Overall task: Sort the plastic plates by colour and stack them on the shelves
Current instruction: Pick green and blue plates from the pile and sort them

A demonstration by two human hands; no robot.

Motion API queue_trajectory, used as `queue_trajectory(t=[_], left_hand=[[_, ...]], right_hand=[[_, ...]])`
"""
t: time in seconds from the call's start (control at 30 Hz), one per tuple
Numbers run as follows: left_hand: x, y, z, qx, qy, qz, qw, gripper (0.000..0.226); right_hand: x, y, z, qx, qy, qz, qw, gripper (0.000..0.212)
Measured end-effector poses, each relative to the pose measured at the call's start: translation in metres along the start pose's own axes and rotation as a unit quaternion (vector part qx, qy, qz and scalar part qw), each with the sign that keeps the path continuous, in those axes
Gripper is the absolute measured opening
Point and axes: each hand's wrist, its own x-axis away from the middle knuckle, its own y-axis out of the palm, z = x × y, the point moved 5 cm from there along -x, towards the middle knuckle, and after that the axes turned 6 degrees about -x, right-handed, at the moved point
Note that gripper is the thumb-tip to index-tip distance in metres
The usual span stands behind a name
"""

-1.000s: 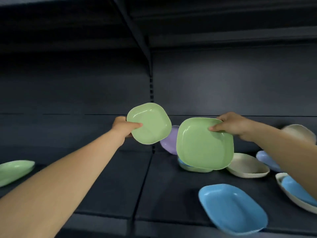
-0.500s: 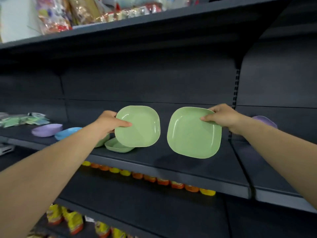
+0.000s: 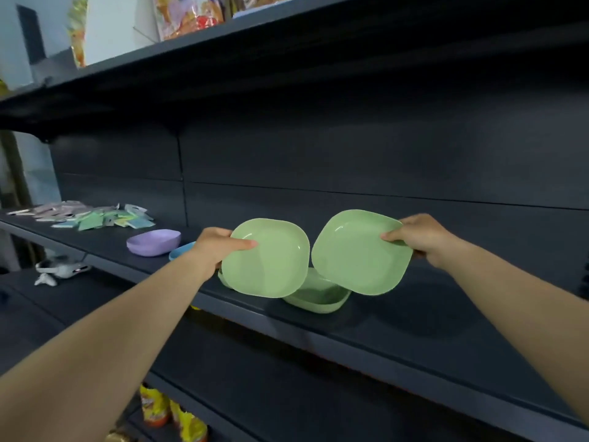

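Note:
My left hand (image 3: 214, 248) pinches the left rim of a green plate (image 3: 267, 260), held tilted above the dark shelf (image 3: 398, 323). My right hand (image 3: 420, 239) pinches the right rim of a second green plate (image 3: 357, 253), also tilted toward me. Under and between them a green plate stack (image 3: 318, 296) lies on the shelf, partly hidden by the held plates. To the left on the same shelf sit a purple plate (image 3: 153, 242) and a blue plate (image 3: 180, 250), the blue one mostly hidden behind my left wrist.
Small coloured packets (image 3: 95, 215) are scattered at the shelf's far left. The shelf above (image 3: 223, 36) carries bagged goods. A white device (image 3: 60, 269) lies on a lower level at left. Yellow snack bags (image 3: 172, 413) stand on the bottom shelf.
The view has swung left along the shelving. Both held green plates now hang over the green stack, and the mixed plates on the right section have left the view.

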Motion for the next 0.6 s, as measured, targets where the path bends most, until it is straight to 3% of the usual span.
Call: queue_trajectory(t=[0.2,0.4,0.6], left_hand=[[-0.091,-0.018,-0.025,-0.014,-0.034,-0.01,0.999,0.016],[-0.152,-0.01,-0.061,-0.06,-0.07,-0.059,0.994,0.034],[-0.17,0.004,-0.087,-0.135,-0.031,-0.067,0.988,0.027]], right_hand=[[-0.059,0.056,0.04,0.007,0.066,-0.023,0.998,0.014],[-0.082,0.093,0.079,0.022,0.119,-0.048,0.991,0.018],[-0.083,0.104,0.102,0.024,0.12,-0.061,0.991,0.017]])
